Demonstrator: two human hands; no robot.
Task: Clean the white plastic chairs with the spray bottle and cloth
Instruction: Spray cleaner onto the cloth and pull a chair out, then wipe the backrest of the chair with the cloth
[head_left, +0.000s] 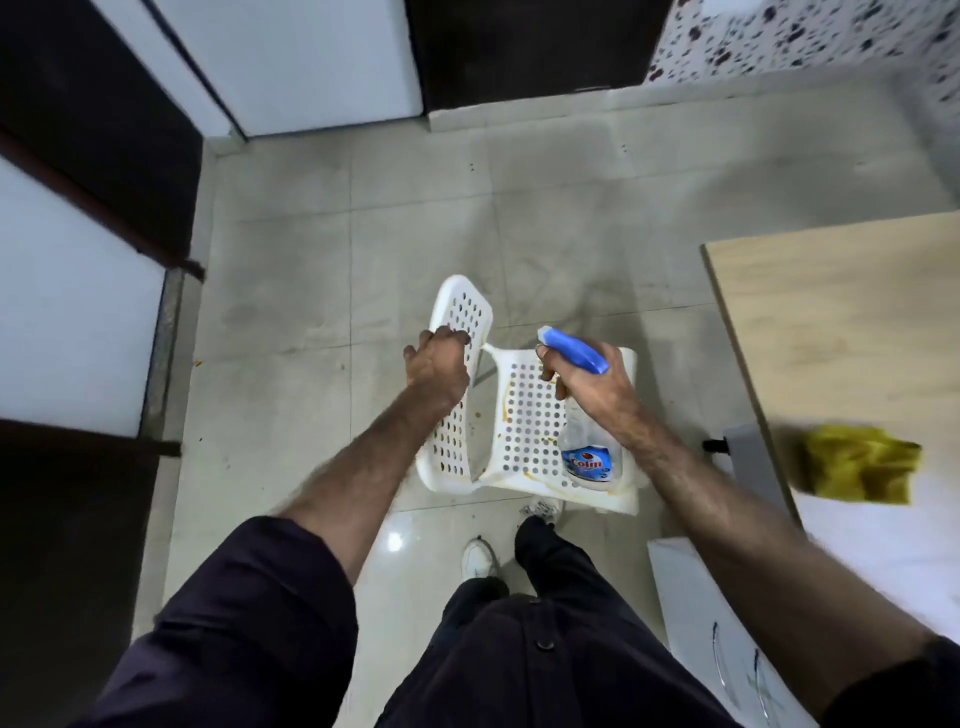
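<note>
Head view, looking straight down, gives me the white plastic chair (524, 415) standing on the pale tiled floor (322, 291) just ahead of my shoes. Its perforated backrest rises on the left side and its perforated seat faces right, with yellowish stains along the seat edges. My left hand (436, 366) has its fingers curled over the edge of the backrest, gripping it. My right hand (592, 382) is wrapped around the neck of the spray bottle (587, 415), index finger on the trigger, the blue nozzle head pointing left toward the join of back and seat. The clear bottle body with its blue label hangs over the seat. Over to the right, well apart from the chair, the yellow cloth (857, 465) lies crumpled on a white surface beside a wooden tabletop (841, 332).
</note>
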